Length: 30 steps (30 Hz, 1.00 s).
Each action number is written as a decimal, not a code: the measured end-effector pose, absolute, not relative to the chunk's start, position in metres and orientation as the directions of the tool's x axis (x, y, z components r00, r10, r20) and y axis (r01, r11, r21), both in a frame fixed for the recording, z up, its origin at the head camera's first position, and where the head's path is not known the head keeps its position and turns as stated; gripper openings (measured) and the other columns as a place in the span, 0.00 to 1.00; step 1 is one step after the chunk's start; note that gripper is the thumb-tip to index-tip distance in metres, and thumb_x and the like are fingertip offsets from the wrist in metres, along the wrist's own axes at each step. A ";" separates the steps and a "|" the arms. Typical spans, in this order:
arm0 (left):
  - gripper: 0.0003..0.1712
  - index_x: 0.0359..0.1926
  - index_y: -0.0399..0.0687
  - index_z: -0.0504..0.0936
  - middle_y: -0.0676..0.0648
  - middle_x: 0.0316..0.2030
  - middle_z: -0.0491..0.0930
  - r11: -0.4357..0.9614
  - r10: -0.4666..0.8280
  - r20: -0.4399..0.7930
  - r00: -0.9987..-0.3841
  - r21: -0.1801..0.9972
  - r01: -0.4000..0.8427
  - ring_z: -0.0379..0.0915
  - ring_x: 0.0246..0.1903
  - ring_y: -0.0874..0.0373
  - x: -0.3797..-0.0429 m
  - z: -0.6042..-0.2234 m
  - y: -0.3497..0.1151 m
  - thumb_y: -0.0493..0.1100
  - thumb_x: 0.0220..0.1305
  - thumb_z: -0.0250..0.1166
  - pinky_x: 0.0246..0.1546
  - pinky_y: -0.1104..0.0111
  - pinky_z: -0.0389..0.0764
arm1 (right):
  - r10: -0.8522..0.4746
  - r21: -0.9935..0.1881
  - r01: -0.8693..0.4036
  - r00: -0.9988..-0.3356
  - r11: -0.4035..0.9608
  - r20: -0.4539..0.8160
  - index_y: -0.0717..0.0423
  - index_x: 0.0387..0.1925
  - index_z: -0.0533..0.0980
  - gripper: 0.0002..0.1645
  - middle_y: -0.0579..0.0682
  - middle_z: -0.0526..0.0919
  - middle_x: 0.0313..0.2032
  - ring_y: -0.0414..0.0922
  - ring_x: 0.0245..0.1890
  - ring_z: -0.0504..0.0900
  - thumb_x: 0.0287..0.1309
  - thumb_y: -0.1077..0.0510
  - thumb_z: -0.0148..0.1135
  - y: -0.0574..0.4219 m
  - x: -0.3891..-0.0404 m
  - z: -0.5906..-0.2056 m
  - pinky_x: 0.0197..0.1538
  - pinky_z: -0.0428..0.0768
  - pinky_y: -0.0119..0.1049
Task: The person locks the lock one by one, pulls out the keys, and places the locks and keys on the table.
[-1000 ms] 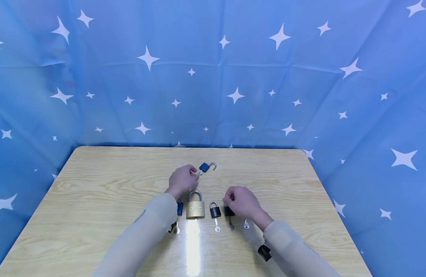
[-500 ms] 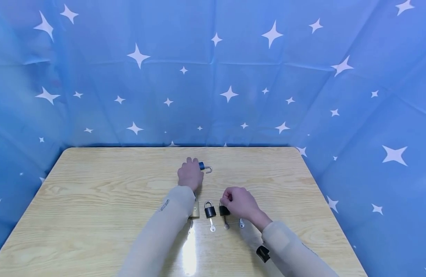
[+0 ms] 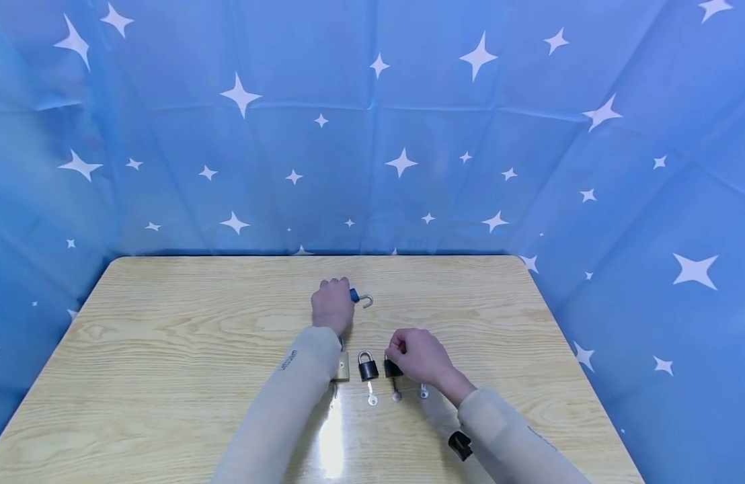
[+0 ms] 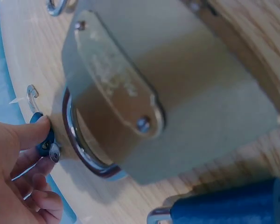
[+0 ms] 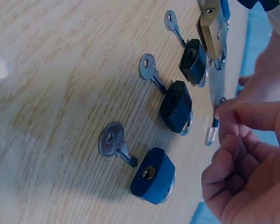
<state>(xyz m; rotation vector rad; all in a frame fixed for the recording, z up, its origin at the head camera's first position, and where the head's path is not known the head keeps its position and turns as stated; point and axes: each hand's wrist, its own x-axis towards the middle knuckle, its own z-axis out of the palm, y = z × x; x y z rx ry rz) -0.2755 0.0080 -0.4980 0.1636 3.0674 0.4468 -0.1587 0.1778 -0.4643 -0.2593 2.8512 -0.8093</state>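
Note:
My left hand (image 3: 333,306) pinches a small blue padlock (image 4: 49,140) between thumb and fingers near the table's far side. The padlock's shackle stands open, and a round key head shows at its base. My right hand (image 3: 422,353) hovers with fingers loosely curled and nothing visible in them. Close to it lie a black padlock (image 5: 176,107) with a key (image 5: 148,67) and a blue padlock (image 5: 154,176) with a key (image 5: 112,140). The hand hides this blue padlock in the head view. Farther left is another black padlock (image 3: 368,370) with its key (image 3: 372,398).
A large brass padlock (image 4: 177,93) lies under my left forearm, partly covered in the head view. Beside it in the left wrist view is another blue padlock (image 4: 228,205). Everything lies on a wooden table (image 3: 185,349), with a blue starred curtain (image 3: 324,154) behind.
My left hand has reached forward and right, and taken hold of the far blue padlock. The right hand has stayed nearly still. The head view has shifted slightly.

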 end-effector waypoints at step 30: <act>0.12 0.43 0.52 0.82 0.47 0.37 0.83 0.861 0.117 -0.035 -0.993 0.502 0.084 0.75 0.35 0.53 -0.246 -0.466 -0.022 0.44 0.56 0.67 0.36 0.58 0.75 | -0.221 -0.563 -0.137 -0.971 0.815 -0.085 0.47 0.21 0.74 0.11 0.40 0.73 0.19 0.39 0.20 0.69 0.58 0.57 0.62 0.172 -0.157 -0.464 0.27 0.69 0.36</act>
